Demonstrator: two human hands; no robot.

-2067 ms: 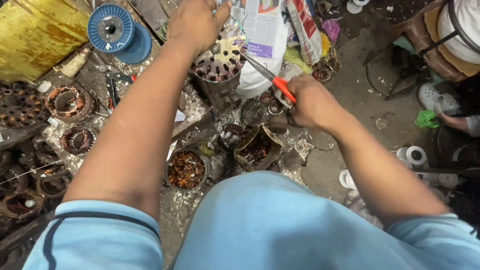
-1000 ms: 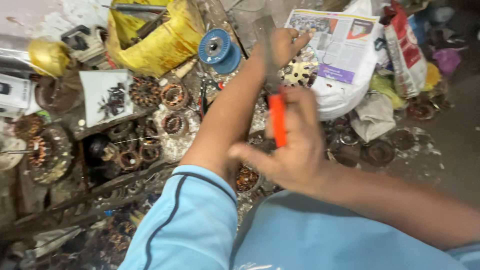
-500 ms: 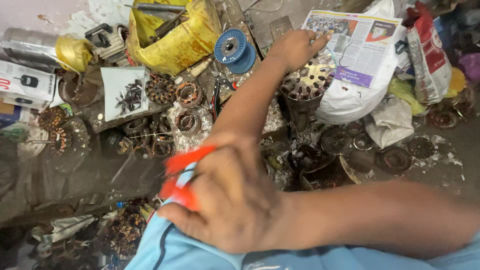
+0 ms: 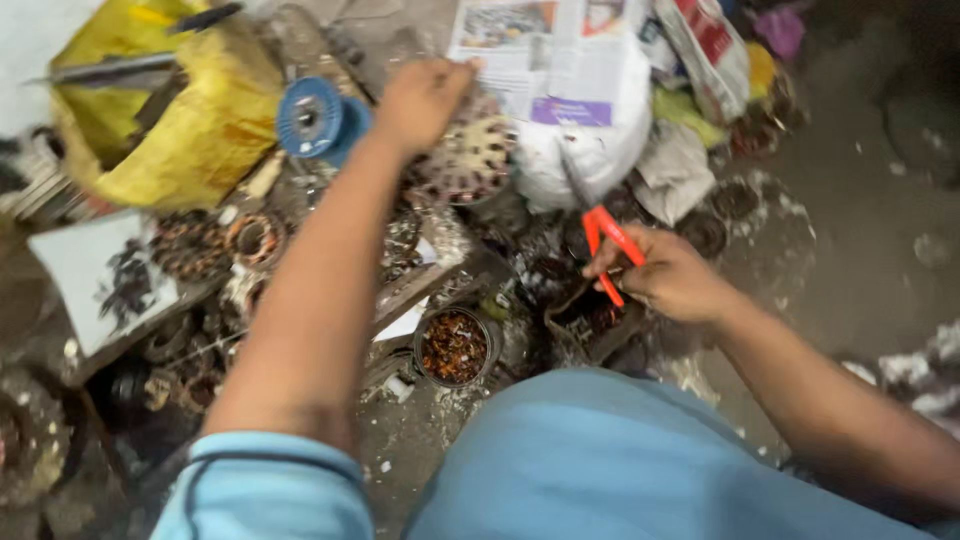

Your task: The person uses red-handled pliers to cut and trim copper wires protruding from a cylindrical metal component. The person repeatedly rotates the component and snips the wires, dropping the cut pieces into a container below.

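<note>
Head: orange-handled pliers (image 4: 610,250) within right fingers (image 4: 640,275)

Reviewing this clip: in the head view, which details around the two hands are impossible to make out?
- Left hand: fingers curl over the round slotted metal part; its grip on it is hidden.
- Red-handled pliers in the right hand: the jaws blur into dark clutter.
- Small tin: its reddish contents are too small to identify.
- Yellow bag: motion-blurred.

right hand (image 4: 672,275) | moved right, lower | red-handled pliers (image 4: 606,243) now pointing up
</note>
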